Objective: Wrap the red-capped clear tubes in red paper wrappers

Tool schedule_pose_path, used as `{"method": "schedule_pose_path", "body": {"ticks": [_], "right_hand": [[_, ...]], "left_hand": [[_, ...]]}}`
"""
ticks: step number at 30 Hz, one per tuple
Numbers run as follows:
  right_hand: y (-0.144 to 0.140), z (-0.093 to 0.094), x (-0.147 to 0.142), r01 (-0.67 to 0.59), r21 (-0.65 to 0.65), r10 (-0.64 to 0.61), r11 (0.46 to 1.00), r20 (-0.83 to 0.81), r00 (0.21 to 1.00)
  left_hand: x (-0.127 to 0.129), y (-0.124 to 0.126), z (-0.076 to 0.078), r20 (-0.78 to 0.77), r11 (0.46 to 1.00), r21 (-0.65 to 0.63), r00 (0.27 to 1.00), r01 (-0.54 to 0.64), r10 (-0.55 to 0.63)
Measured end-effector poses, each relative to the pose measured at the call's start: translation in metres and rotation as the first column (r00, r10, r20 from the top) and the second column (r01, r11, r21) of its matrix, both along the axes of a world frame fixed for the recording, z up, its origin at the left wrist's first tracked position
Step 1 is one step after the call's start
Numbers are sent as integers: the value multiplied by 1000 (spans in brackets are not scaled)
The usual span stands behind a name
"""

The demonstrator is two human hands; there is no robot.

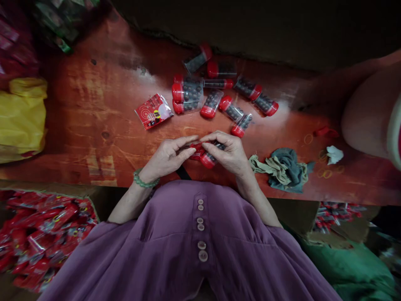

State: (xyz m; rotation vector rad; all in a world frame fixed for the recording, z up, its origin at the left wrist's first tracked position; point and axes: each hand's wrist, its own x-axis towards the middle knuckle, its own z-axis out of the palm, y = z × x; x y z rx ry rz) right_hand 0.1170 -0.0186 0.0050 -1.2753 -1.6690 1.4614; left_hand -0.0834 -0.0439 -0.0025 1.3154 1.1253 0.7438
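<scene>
My left hand (167, 156), with a green bead bracelet at the wrist, pinches a crinkled red wrapper (197, 153) between thumb and fingers. Right beside it, my right hand (231, 154) is closed around a small clear bottle (208, 160) with a red cap and dark balls inside. The bottle's cap end points toward my body and touches or overlaps the wrapper; I cannot tell whether it is inside. Beyond my hands lie several more red-capped bottles (211, 103) with dark balls. A flat stack of printed red packets (154, 112) lies to their left.
On the red table (122, 142), a crumpled cloth (286, 169), rubber bands (325, 173) and white tissue (334, 155) lie right, near a pale bucket (369, 113). A yellow bag (21, 121) sits left. Below the edge, boxes hold wrapped red packs (46, 230) and bottles (336, 213).
</scene>
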Motion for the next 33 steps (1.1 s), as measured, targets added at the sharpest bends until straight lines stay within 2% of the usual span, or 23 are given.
{"method": "schedule_pose_path", "body": {"ticks": [2, 4, 11, 16, 20, 23, 25, 27, 30, 33], "right_hand": [[-1, -1, 1, 26, -19, -26, 999, 5, 1000], [-2, -1, 2, 38, -42, -38, 998, 3, 999], [-5, 0, 6, -8, -196, -29, 981, -182, 983], [-4, 7, 10, -3, -165, -22, 986, -147, 989], [-2, 12, 21, 131, -244, -168, 961, -137, 976], [0, 13, 30, 253, -262, -309, 931, -199, 930], [1, 13, 32, 289, -225, -340, 931, -241, 909], [1, 16, 30, 276, -143, -303, 951, -235, 923], [0, 21, 23, 172, 19, -165, 985, -181, 969], [1, 25, 18, 39, 167, -19, 985, -122, 992]], "left_hand": [[-2, 1, 2, 2, 999, 2, 999, 55, -55], [-2, 1, 3, -2, 998, -4, 998, 59, -59], [6, -2, -1, 18, 991, -76, 994, -111, 112], [10, -4, -2, 59, 971, -127, 976, -201, 209], [9, -7, -6, 44, 962, -73, 963, -261, 265], [9, -9, -9, 36, 962, -43, 961, -271, 273], [8, -9, -9, 41, 963, -34, 962, -267, 268], [8, -9, -7, 53, 966, -46, 965, -254, 256], [9, -8, -5, 88, 969, -102, 969, -224, 233], [8, -8, -3, 108, 967, -153, 969, -205, 222]]}}
